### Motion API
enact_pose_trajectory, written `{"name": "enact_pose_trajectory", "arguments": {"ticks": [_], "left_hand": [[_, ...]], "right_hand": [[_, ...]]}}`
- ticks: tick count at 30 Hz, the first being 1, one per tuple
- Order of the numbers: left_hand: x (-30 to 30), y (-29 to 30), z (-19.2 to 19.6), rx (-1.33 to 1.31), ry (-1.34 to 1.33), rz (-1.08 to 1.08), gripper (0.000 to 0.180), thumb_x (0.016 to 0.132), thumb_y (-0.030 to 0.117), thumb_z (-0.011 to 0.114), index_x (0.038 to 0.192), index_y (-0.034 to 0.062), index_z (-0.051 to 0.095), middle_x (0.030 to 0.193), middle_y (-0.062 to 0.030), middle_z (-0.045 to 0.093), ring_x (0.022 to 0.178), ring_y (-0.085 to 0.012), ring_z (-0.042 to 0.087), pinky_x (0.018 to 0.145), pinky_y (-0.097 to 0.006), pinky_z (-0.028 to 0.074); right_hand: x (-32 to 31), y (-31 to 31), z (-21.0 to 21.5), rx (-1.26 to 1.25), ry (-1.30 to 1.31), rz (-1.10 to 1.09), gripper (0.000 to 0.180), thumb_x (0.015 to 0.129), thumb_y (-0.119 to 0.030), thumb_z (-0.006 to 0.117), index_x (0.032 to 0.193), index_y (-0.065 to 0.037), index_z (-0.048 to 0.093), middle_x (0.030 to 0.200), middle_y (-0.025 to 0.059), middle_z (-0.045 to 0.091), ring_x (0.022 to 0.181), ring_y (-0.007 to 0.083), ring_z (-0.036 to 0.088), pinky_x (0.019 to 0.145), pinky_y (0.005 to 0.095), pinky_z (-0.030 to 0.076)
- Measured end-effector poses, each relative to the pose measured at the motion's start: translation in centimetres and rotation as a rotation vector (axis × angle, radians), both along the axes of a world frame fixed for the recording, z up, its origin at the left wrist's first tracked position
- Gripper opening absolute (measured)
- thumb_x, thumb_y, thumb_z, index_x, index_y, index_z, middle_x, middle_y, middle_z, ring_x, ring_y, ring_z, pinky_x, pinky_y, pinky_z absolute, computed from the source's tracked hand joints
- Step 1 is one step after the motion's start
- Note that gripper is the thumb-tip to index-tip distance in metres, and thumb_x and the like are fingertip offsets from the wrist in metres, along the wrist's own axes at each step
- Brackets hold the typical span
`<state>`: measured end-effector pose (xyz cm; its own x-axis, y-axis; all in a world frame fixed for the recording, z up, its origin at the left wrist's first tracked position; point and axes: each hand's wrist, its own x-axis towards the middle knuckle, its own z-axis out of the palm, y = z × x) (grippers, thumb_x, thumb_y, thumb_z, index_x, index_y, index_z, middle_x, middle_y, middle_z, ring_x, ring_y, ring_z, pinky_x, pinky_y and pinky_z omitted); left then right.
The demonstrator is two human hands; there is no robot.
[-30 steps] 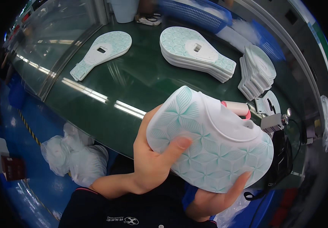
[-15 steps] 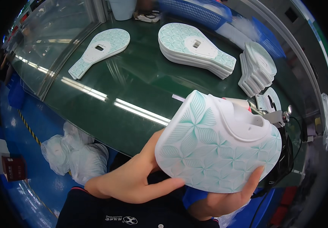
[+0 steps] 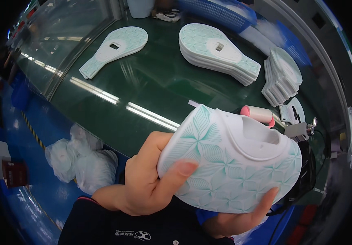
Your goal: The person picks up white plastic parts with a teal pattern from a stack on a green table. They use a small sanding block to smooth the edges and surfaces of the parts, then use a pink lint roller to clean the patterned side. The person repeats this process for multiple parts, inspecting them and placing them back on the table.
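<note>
Close to me, a white plastic panel (image 3: 229,175) with a raised green flower pattern and a rounded edge is tilted toward me. Its oval recess (image 3: 261,139) faces up and to the right. My left hand (image 3: 149,175) is closed on the left edge, thumb on the patterned face and fingers behind. My right hand (image 3: 241,218) supports the lower right edge with its thumb on the pattern; its other fingers are mostly hidden. Just beyond the panel lies a pink and cream cylindrical thing (image 3: 261,115).
On the green table (image 3: 151,87) lie a paddle-shaped panel (image 3: 123,41), a stack of such panels (image 3: 202,45) and another stack (image 3: 282,77). A metal fixture (image 3: 300,130) stands at right. Blue baskets (image 3: 221,14) line the back. Bagged parts (image 3: 90,165) sit below the table's left edge.
My left hand has moved up the panel's left edge, its thumb shifting from the lower edge onto the patterned face. The panel sits slightly lower and farther left, uncovering more of the pink cylindrical thing.
</note>
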<state>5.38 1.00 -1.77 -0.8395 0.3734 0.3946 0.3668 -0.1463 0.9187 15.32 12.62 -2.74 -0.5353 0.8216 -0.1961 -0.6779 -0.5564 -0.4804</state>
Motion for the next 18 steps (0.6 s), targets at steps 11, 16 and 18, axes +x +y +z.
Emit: {"name": "enact_pose_trajectory", "arguments": {"ticks": [11, 16, 18], "left_hand": [[-1.4, -0.1, -0.1, -0.289, 0.79, 0.121, 0.042, 0.074, 0.002, 0.048, 0.115, 0.0064, 0.038, 0.121, -0.0153, 0.036, 0.114, -0.0313, 0.032, 0.092, -0.044, 0.029], [-0.3, 0.0, -2.7, -0.623, 1.127, 0.153, 0.029, 0.075, 0.027, 0.053, 0.104, 0.0247, 0.053, 0.11, 0.0128, 0.05, 0.103, -0.0153, 0.046, 0.1, -0.047, 0.014], [-0.4, -0.2, -1.9, -0.626, 1.036, 0.069, 0.017, 0.073, 0.02, 0.056, 0.089, 0.0252, 0.058, 0.092, 0.0105, 0.059, 0.101, -0.0139, 0.048, 0.095, -0.046, 0.027]], "right_hand": [[-1.8, 1.3, 0.9, 0.171, -0.138, 0.172, 0.049, 0.085, -0.029, 0.034, 0.123, 0.001, 0.025, 0.121, 0.0151, 0.036, 0.109, 0.0268, 0.039, 0.091, 0.0392, 0.031], [-2.3, 2.4, 0.0, 0.138, -0.074, 0.357, 0.046, 0.087, -0.025, 0.031, 0.123, 0.002, 0.024, 0.121, 0.0151, 0.037, 0.109, 0.0263, 0.039, 0.091, 0.039, 0.032], [-1.9, 2.5, -0.4, 0.152, -0.109, 0.408, 0.046, 0.087, -0.026, 0.03, 0.122, 0.002, 0.024, 0.121, 0.0149, 0.037, 0.109, 0.026, 0.039, 0.091, 0.0386, 0.031]]}}
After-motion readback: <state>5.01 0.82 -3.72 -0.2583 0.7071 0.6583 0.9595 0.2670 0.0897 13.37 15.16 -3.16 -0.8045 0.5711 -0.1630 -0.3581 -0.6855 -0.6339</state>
